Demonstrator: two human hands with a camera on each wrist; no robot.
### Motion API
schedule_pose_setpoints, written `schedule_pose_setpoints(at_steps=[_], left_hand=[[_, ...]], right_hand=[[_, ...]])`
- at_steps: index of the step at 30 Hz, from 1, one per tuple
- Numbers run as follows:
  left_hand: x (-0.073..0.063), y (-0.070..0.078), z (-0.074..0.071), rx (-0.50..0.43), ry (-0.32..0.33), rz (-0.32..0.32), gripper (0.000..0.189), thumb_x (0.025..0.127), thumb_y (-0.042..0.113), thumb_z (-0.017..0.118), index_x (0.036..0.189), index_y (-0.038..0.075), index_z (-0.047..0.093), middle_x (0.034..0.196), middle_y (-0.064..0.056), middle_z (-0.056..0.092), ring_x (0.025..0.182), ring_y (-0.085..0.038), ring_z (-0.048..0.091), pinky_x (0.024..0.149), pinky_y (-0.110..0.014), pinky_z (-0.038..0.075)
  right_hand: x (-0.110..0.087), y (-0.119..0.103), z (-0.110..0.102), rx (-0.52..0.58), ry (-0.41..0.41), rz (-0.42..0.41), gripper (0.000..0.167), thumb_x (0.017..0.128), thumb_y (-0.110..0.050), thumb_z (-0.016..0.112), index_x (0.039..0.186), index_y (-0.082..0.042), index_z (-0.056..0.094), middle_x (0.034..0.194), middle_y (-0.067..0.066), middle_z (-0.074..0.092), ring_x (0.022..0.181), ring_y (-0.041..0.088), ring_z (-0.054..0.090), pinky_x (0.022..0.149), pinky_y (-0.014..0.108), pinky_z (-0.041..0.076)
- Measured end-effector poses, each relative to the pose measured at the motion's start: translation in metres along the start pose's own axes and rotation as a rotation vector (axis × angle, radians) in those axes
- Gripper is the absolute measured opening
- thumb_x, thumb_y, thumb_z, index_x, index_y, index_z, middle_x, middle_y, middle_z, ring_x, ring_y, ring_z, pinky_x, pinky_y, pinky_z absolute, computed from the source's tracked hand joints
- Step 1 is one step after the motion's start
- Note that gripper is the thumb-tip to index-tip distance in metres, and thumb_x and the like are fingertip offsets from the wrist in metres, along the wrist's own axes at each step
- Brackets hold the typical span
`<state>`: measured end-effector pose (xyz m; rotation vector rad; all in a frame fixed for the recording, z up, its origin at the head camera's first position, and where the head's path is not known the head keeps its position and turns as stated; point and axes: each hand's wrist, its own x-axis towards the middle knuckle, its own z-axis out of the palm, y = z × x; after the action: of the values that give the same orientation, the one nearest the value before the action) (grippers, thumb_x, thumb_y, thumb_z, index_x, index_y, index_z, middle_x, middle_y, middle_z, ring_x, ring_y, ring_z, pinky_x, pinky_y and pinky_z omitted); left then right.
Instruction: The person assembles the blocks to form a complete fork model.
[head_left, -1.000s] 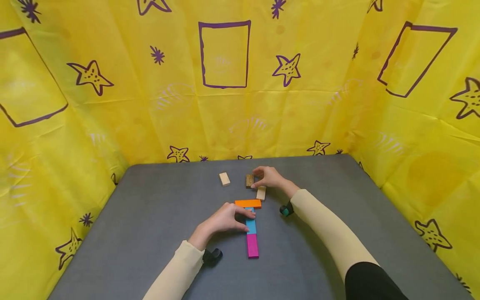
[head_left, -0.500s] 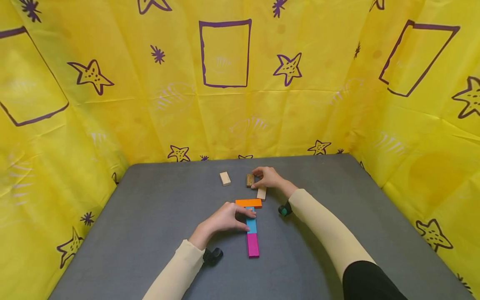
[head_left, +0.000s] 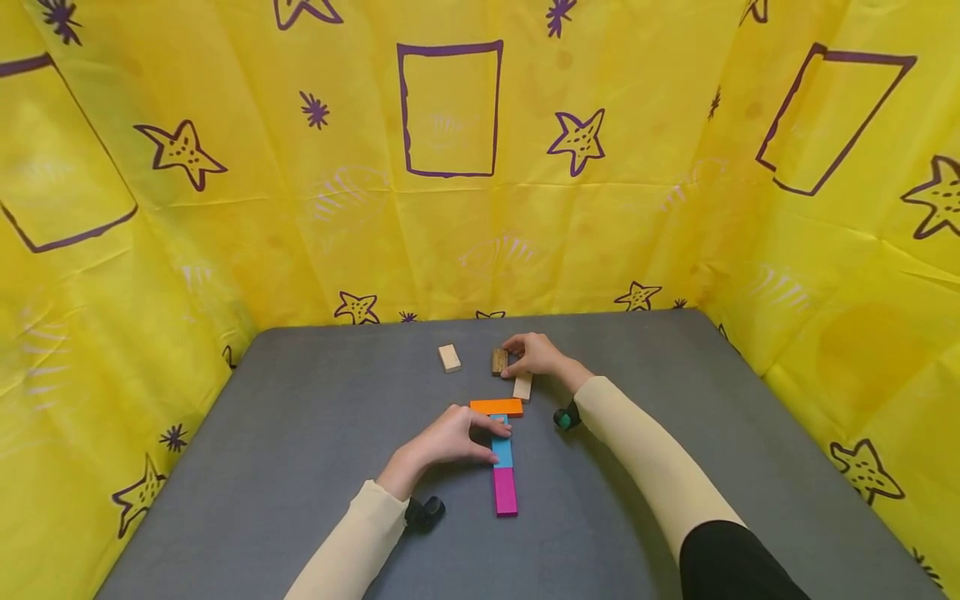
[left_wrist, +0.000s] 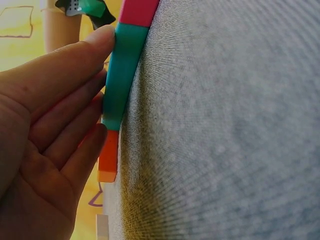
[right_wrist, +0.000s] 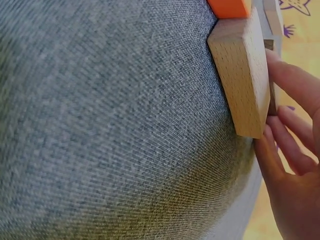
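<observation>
My left hand [head_left: 452, 435] holds a light-blue block [head_left: 502, 450], its thumb at the left edge and fingertips reaching over to the right edge. Seen from the left wrist, the blue-green block [left_wrist: 125, 75] lies flat along my fingertips. A magenta block [head_left: 506, 492] and an orange block [head_left: 496, 407] adjoin its ends, the orange one crosswise. Farther back, my right hand [head_left: 542, 353] pinches a dark brown wooden block [head_left: 498, 362] by thumb and fingers. Beneath that hand, a light wooden block [right_wrist: 242, 75] touches the orange one and partly hides the brown block in the right wrist view.
Another pale wooden block [head_left: 449, 358] lies alone at the back left of the grey table [head_left: 322, 433]. Yellow cloth [head_left: 450, 250] with purple drawings surrounds the table behind and at both sides.
The right forearm has shifted slightly to the left, while its fingers stay at the brown block. The left hand and the blocks keep their places.
</observation>
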<state>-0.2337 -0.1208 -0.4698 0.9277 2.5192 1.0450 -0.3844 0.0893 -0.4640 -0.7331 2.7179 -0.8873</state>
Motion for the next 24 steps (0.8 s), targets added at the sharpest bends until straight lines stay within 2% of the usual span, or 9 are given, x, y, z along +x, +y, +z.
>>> schedule_pose_setpoints(at_steps=[13,19,24], left_hand=[[-0.001,0.001,0.0,-0.001,0.009,0.0,0.041,0.073,0.03,0.082,0.113,0.024,0.072,0.11,0.019,0.068,0.112,0.0,0.058,0.099,-0.029,0.045],[-0.002,0.001,0.001,0.008,0.001,-0.022,0.043,0.075,0.035,0.08,0.116,0.028,0.07,0.111,0.022,0.066,0.116,-0.003,0.054,0.098,-0.032,0.045],[-0.001,-0.001,0.002,0.02,0.012,-0.006,0.043,0.075,0.035,0.08,0.116,0.028,0.07,0.111,0.023,0.066,0.115,-0.003,0.054,0.096,-0.03,0.046]], right_hand=[[-0.001,-0.002,0.002,-0.015,0.052,-0.013,0.056,0.072,-0.037,0.082,0.117,-0.009,0.065,0.112,0.01,0.067,0.101,0.023,0.062,0.091,0.037,0.051],[-0.009,-0.006,-0.003,-0.002,0.065,-0.028,0.056,0.072,-0.037,0.082,0.118,-0.008,0.064,0.114,0.009,0.067,0.103,0.023,0.063,0.09,0.037,0.052],[-0.016,-0.012,-0.008,0.002,0.068,-0.048,0.058,0.072,-0.037,0.082,0.119,-0.009,0.064,0.116,0.01,0.066,0.106,0.025,0.063,0.091,0.039,0.052]])
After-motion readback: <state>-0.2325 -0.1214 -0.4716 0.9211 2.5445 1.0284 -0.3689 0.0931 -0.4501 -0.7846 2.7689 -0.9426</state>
